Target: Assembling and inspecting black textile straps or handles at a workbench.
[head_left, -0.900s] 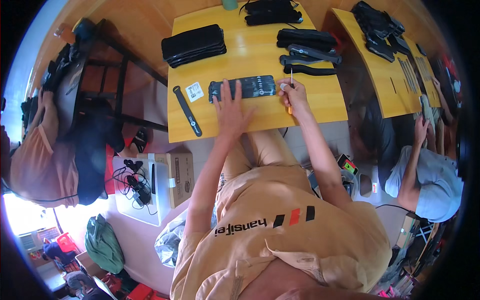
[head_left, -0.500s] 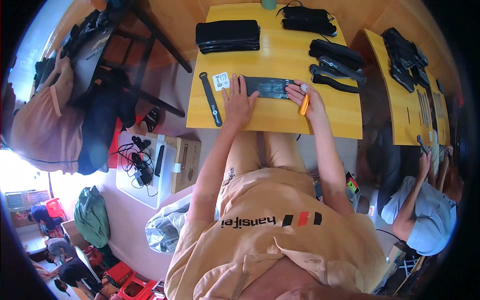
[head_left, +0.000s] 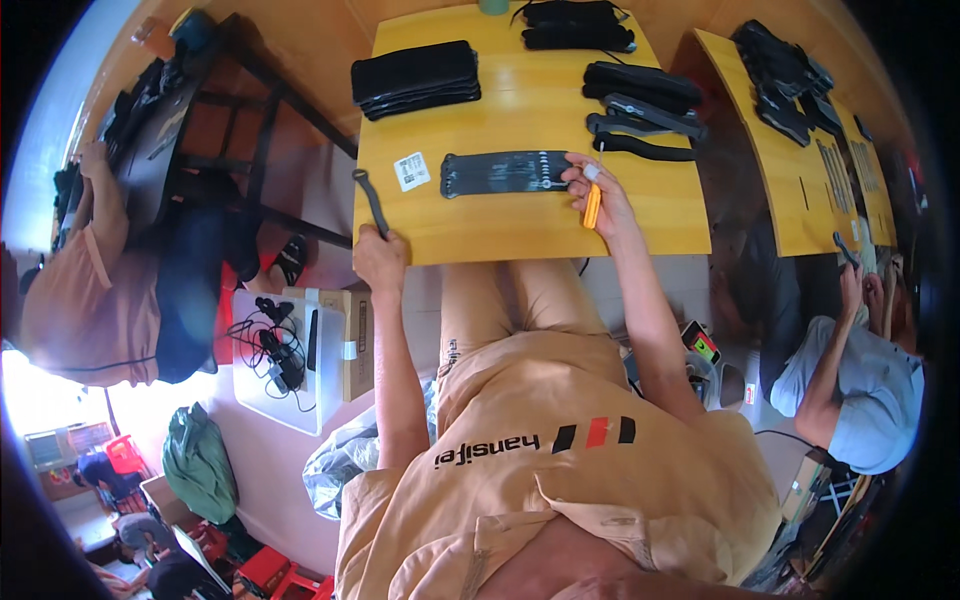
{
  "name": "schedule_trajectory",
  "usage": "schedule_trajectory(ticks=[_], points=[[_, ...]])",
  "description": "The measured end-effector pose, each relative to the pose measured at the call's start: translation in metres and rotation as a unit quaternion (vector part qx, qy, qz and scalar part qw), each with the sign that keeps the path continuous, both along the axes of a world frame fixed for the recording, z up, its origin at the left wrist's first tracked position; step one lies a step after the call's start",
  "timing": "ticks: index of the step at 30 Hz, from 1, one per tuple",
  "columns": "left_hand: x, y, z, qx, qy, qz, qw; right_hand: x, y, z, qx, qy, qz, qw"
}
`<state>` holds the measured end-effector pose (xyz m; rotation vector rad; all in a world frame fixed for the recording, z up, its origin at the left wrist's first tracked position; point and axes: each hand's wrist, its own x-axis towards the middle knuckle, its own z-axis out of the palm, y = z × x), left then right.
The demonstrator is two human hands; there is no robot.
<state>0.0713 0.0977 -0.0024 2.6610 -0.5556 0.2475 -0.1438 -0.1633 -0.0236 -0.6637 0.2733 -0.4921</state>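
A flat black panel (head_left: 500,173), with a row of pale marks near its right end, lies on the yellow table (head_left: 480,235). My left hand (head_left: 380,258) is closed around the lower end of a dark grey strap (head_left: 369,197) at the table's left front edge. The strap's looped upper end sticks out above the fist. In my right hand (head_left: 608,205) is an orange-handled tool (head_left: 592,207) with a thin shaft, its exact kind unclear. Fingertips of that hand touch the panel's right end. Between strap and panel lies a white printed label (head_left: 411,171).
A stack of black pouches (head_left: 415,78) sits back left. More black bundles (head_left: 578,25) and grey straps (head_left: 640,120) lie at the right. Left of me stands a clear bin (head_left: 280,350) of cables. People work at tables on both sides.
My left hand has left the panel and moved left and nearer, taking hold of the strap. My right hand keeps the orange-handled tool at the panel's right end. The view has shifted slightly.
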Motion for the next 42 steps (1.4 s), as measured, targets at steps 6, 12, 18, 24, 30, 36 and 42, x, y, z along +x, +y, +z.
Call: schedule_trajectory(ticks=[6, 12, 18, 24, 30, 36, 42], points=[[-0.02, 0.004, 0.032, -0.454, 0.496, -0.081, 0.735, -0.007, 0.031, 0.028, -0.048, 0.09, 0.04, 0.994], [-0.083, -0.025, 0.08, -0.522, 0.554, -0.12, 0.637, -0.007, 0.119, 0.11, -0.46, 0.192, 0.01, 0.867], [-0.101, -0.029, 0.086, -0.508, 0.574, -0.139, 0.627, -0.001, 0.142, 0.109, -0.633, 0.063, -0.06, 0.769], [-0.114, -0.022, 0.101, -0.565, 0.66, -0.143, 0.475, -0.004, 0.132, 0.103, -0.487, 0.049, -0.085, 0.868], [-0.107, -0.019, 0.098, -0.581, 0.602, -0.15, 0.526, -0.013, 0.13, 0.131, -0.376, 0.106, -0.027, 0.92], [-0.107, -0.018, 0.103, -0.588, 0.592, -0.16, 0.526, -0.025, 0.136, 0.145, -0.544, 0.196, 0.001, 0.816], [-0.11, -0.02, 0.107, -0.591, 0.597, -0.161, 0.518, -0.026, 0.14, 0.146, -0.588, 0.167, -0.021, 0.791]])
